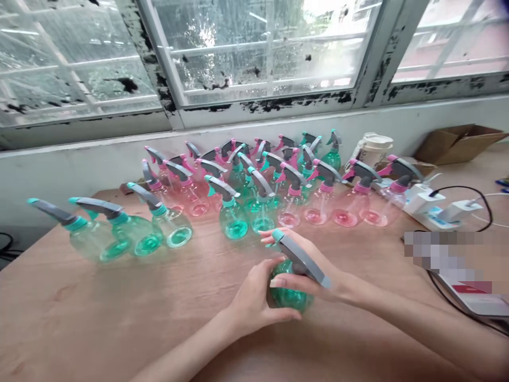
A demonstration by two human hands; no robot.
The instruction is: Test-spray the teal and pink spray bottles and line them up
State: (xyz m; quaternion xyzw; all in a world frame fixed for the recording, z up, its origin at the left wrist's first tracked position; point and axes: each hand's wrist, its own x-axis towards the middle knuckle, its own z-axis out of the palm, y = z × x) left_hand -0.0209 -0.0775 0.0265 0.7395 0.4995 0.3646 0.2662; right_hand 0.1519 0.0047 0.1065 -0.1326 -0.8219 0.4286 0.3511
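Observation:
A green spray bottle (292, 297) with a grey trigger head stands on the wooden table (191, 307) close to me. My left hand (258, 294) wraps round its clear green body from the left. Around the neck and spray head closes my right hand (310, 260), its thumb across the front and its fingers behind. The nozzle end points up and to the left. Just beyond my hands are two green spray bottles (234, 220) side by side. Three more green spray bottles (147, 236) stand to the left.
Several pink spray bottles (345, 209) and green ones crowd the back of the table below the window. On the right are a power strip (435, 215) with chargers, a cable, a partly blurred phone (473, 297), a white cup (374, 148) and a cardboard box (453, 146).

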